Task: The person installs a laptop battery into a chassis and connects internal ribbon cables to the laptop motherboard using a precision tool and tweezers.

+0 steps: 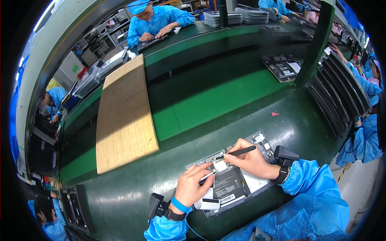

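Observation:
An opened laptop base (263, 141) lies on the dark green bench in front of me, with its black battery (229, 185) and circuit boards exposed. My right hand (254, 162) is closed on a slender black tool (242, 151), probably tweezers, over the boards near the far edge. On the left side of the base, my left hand (192, 185) pinches a thin silvery tool (206, 176) angled toward the same spot. Their tips are too small to make out. A white card-like piece (210, 204) lies below my left hand, at the battery's near left corner.
A wooden board (124, 116) bridges the green conveyor (209, 100) ahead. Another opened laptop base (281, 67) is at the far right by a green post (315, 44). Dark panels (339, 90) stand in a rack at right. Across the line, a person (155, 22) works.

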The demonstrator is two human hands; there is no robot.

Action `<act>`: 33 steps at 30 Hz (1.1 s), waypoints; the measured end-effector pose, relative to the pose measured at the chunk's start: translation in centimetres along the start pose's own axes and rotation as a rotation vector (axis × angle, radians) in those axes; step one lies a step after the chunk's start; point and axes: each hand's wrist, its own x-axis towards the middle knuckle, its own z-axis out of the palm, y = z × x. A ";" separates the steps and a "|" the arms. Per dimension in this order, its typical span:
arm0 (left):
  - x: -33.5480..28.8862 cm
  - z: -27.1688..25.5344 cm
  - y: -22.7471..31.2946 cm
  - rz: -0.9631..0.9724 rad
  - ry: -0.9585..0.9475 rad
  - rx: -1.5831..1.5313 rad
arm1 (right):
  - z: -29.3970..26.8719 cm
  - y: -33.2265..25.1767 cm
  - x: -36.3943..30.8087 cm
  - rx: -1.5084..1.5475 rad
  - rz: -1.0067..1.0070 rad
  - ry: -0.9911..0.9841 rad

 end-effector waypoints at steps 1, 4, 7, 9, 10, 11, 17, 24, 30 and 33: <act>-0.2 0.0 -0.2 0.000 0.024 -0.045 | 0.1 0.2 0.0 0.077 0.021 0.015; -0.4 -0.2 -0.4 -0.001 0.021 -0.078 | 0.2 0.9 0.4 -0.017 -0.003 0.021; -0.6 -0.2 -0.5 0.013 0.025 -0.076 | 0.7 0.5 0.6 -0.167 -0.023 0.014; -0.6 -0.1 -0.5 0.013 0.023 -0.073 | 0.8 0.5 0.6 -0.199 -0.031 0.017; -0.6 -0.1 -0.5 0.034 0.030 -0.056 | 0.9 0.5 0.7 -0.229 -0.040 0.022; -0.6 0.0 -0.5 0.055 0.035 -0.040 | 0.9 0.5 0.6 -0.229 -0.038 0.020; -0.4 -0.3 -0.2 0.073 -0.017 0.042 | 1.0 0.2 0.5 -0.305 -0.077 0.045; 0.9 -0.4 0.6 0.100 -0.126 0.186 | 0.3 -0.3 0.6 -0.280 -0.084 0.059; 1.4 -1.8 1.8 0.099 -0.280 0.303 | -4.1 -3.1 -1.8 -0.159 -0.402 0.337; -2.3 -3.3 -1.1 -0.056 -0.071 -0.241 | -9.3 -3.2 -4.8 -0.269 -0.085 0.428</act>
